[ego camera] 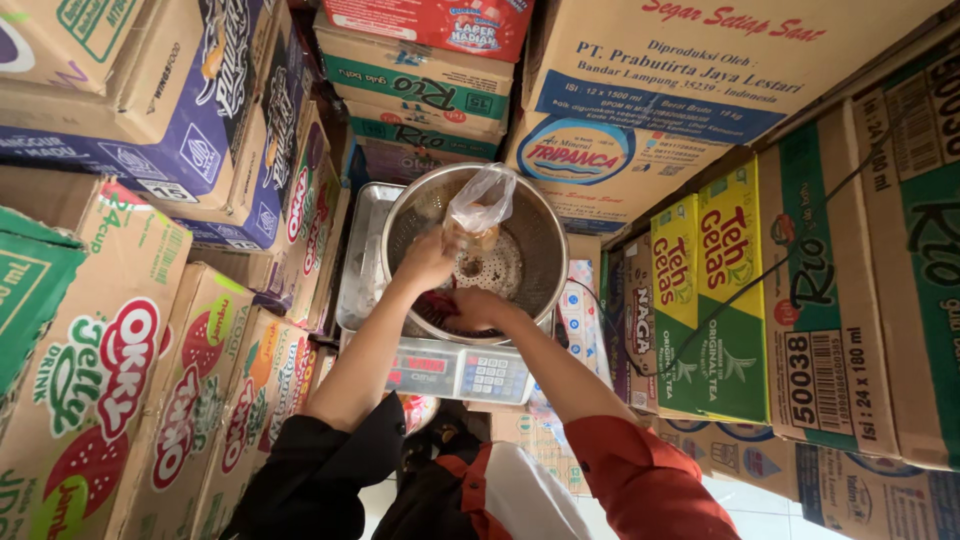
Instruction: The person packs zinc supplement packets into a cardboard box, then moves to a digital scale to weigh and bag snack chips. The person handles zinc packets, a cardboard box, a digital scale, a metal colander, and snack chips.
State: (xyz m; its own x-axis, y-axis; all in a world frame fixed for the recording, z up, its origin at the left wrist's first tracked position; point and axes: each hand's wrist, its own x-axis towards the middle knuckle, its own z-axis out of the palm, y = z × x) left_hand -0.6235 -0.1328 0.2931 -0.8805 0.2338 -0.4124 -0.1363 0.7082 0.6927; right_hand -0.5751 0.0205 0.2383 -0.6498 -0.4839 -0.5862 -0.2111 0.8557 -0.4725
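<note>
The left hand (425,262) is closed around the neck of a clear plastic bag (478,205), holding it upright over a steel colander (530,215) that sits on a digital scale (460,372). The bag's loose top flares above the fist; its filled bottom, pale brown inside, hangs just right of the hand. The right hand (478,308) rests at the colander's near rim, fingers curled over something red; whether it grips it I cannot tell. Stacked cartons (120,380) wall in the scale on the left, right and far sides.

The bag looks thin, soft and slippery, light at the top and weighted low, so it will sag and swing. The gathered neck, just above the contents, seems the safest hold; pinching lower risks tearing the film.
</note>
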